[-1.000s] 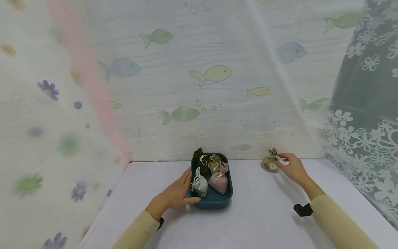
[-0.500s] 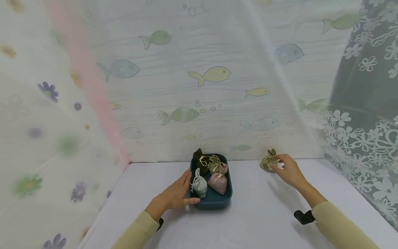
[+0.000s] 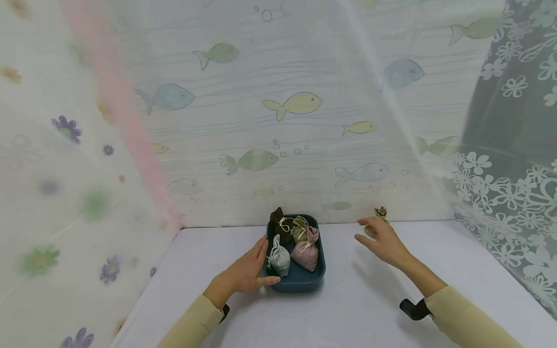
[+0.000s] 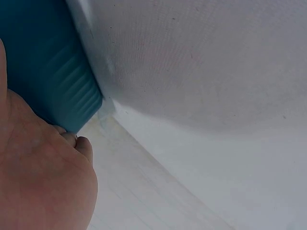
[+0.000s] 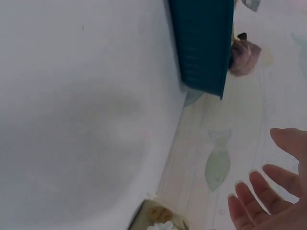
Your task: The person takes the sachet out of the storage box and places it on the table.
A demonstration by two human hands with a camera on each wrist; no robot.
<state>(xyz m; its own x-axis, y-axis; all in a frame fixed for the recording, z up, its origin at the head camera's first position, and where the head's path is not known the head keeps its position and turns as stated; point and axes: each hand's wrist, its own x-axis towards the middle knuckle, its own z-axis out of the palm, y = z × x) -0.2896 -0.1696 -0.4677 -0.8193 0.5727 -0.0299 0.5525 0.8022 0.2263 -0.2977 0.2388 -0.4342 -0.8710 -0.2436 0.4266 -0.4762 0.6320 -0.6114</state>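
A dark blue tray (image 3: 299,286) stands on the table in the head view. My left hand (image 3: 240,273) rests against its left side, fingers straight along the wall and thumb at the near corner. In the tray lie a dark brown drawstring pouch (image 3: 284,234), an olive one (image 3: 300,232), a pink one (image 3: 305,256) and a pale grey one (image 3: 279,261). Right of the tray, another olive pouch (image 3: 381,211) with a white flower (image 5: 163,226) stands by the back wall, mostly hidden behind my right hand (image 3: 386,243). That hand holds nothing, its fingers spread and apart from the pouch.
A white cloth covers the table (image 3: 344,309). Behind it hangs a fish-print curtain (image 3: 300,159). Flower-print sheer fabric (image 3: 87,193) closes the left side, and lace-patterned fabric (image 3: 509,193) the right.
My right hand has let go of the flowered olive pouch and moved left across the front of it, its fingers opening. The pouch stays in place. My left hand and the tray have not moved.
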